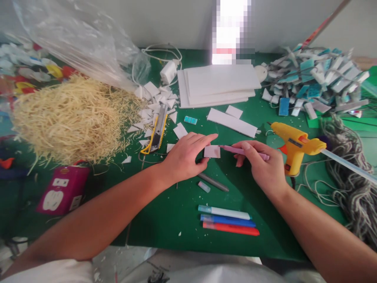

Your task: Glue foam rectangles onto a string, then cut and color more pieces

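Note:
My left hand (187,155) pinches a small white card (214,151) at its left end, index finger stretched out above it. A faint pinkish mark shows near the card's right side. In my right hand (265,165) is a pinkish-purple felt-tip pen (235,150), its tip at or very close to the card's right edge. Below the card lie a dark grey pen (213,182) and a loose pen cap (204,186). Nearer me rest a white-bodied pen with a teal cap (229,212), a blue pen (231,220) and a red pen (232,228).
A yellow utility knife (157,129) lies left beside white scraps (153,104) and a straw heap (67,118). White sheets (220,84) are stacked behind. At right are a yellow glue gun (294,145), grey yarn (344,177) and a pile of cut pieces (318,78).

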A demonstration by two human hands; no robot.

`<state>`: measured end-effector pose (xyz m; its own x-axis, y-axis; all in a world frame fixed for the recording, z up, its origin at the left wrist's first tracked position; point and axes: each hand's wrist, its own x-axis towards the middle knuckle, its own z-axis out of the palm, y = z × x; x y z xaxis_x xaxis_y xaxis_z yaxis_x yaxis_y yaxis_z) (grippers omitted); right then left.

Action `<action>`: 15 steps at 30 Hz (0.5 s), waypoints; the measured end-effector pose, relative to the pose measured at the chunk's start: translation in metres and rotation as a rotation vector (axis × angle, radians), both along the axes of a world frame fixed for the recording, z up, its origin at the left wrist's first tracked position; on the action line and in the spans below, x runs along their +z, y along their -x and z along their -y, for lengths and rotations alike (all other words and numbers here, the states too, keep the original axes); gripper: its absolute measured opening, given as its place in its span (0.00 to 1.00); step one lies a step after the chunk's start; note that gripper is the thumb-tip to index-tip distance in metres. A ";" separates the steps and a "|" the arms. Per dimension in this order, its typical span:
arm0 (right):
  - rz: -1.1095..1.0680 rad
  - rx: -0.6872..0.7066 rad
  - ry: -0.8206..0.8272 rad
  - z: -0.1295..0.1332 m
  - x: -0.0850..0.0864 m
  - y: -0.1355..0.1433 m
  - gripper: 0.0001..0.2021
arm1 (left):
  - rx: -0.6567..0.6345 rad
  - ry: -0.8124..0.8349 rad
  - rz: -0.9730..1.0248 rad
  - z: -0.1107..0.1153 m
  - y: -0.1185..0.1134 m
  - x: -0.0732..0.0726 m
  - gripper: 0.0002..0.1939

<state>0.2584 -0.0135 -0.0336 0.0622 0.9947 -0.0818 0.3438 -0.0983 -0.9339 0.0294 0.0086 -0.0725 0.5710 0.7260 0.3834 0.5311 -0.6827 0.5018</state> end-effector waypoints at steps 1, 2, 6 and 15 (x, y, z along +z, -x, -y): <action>0.011 0.012 0.018 0.000 0.000 0.000 0.18 | -0.001 0.004 -0.001 0.000 0.000 0.000 0.27; 0.022 0.026 0.037 0.000 0.001 -0.001 0.19 | -0.003 0.007 0.000 0.000 0.000 0.000 0.27; 0.007 0.025 0.027 0.000 0.001 -0.001 0.19 | -0.007 0.006 0.005 0.000 0.000 0.001 0.27; 0.002 0.028 0.056 0.000 0.000 -0.001 0.19 | 0.003 0.035 -0.019 0.000 0.000 0.001 0.27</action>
<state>0.2593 -0.0131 -0.0336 0.0347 0.9899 -0.1376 0.3487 -0.1410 -0.9266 0.0291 0.0084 -0.0712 0.5757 0.7405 0.3468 0.5432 -0.6633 0.5148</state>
